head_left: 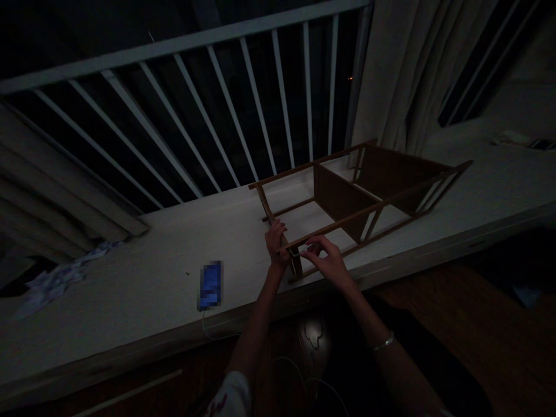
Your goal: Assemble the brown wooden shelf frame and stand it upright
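A brown wooden shelf rack [343, 197] lies on its side on the pale window ledge. Its two dark shelf panels stand upright between long rails. My left hand [277, 242] is wrapped around the rack's near left end, by the corner of the frame. Close beside it, my right hand [328, 260] pinches a thin, pale bent rod [296, 253] that looks like a hex key. The rod's far end meets the frame at that corner; dim light hides whether it sits in a hole.
A blurred blue phone-like object [211, 285] lies on the ledge [165, 272], a white cable running off it. White railings [243, 104] line the dark window behind. Curtains [56, 191] hang at both sides. Crumpled patterned cloth [61, 278] lies at left. Below is wooden floor [486, 324].
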Available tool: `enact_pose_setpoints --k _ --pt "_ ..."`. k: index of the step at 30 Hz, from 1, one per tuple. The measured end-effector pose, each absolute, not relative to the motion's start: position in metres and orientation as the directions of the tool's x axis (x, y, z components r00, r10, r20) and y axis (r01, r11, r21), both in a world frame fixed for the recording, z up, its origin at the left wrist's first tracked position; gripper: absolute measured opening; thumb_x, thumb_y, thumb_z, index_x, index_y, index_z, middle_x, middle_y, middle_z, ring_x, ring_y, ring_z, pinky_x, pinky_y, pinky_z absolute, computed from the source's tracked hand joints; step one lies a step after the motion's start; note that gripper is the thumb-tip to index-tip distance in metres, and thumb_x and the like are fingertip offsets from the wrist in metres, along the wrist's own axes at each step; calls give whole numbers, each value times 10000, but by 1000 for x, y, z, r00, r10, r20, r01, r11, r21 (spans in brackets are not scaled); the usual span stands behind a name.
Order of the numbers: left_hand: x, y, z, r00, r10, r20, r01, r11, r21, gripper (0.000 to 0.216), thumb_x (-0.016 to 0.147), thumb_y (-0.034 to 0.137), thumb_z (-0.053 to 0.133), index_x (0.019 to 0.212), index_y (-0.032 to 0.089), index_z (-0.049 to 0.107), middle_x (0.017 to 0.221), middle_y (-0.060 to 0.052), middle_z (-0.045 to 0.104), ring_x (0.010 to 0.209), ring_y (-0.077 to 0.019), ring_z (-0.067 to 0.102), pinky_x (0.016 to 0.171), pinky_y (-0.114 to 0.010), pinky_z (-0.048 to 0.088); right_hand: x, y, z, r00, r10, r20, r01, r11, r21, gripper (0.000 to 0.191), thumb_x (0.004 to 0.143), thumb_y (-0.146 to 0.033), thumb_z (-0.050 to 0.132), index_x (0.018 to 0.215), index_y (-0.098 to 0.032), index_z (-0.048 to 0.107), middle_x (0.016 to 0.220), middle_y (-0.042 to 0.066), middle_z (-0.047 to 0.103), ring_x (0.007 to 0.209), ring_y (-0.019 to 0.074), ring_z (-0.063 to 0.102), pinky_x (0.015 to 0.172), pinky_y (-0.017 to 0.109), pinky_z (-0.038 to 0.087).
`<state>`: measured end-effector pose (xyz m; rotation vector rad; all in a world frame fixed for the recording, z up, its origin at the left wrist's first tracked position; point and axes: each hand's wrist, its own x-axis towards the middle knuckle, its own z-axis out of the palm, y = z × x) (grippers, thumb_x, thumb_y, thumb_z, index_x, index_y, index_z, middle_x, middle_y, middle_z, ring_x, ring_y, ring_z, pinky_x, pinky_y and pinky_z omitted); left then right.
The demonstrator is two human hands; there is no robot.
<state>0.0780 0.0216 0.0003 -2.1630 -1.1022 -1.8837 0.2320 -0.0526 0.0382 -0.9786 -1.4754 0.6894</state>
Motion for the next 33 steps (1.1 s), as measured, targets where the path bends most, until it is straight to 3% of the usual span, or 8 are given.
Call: enact_pose_setpoints --k 6,20,33 --pt "78 21 0 -17 488 873 565 -716 411 779 758 692 15 969 180 562 1081 -130 596 1157 -269 493 902 -427 365 228 -52 38 37 903 428 63 425 -903 354 675 -376 698 935 -199 533 684 -18 584 587 113 531 541 233 428" --pt "79 20 2 -16 471 882 553 -731 401 746 764 681 40 951 174 555 1075 -137 593 1162 -272 490 917 -440 374 221 -59 45 -49 918 393 -93 387 -917 250 729 -344 644 914 -204 553 736 -7 580 626 110 539 546 222 429" --pt "80 21 2 -13 421 907 532 -765 363 698 791 649 79 979 168 548 1092 -131 588 1168 -266 485 931 -439 372 213 -66 52 7 889 458 -38 458 -888 146 767 -267 592 895 -212 551 871 13 573 655 98 537 569 218 444"
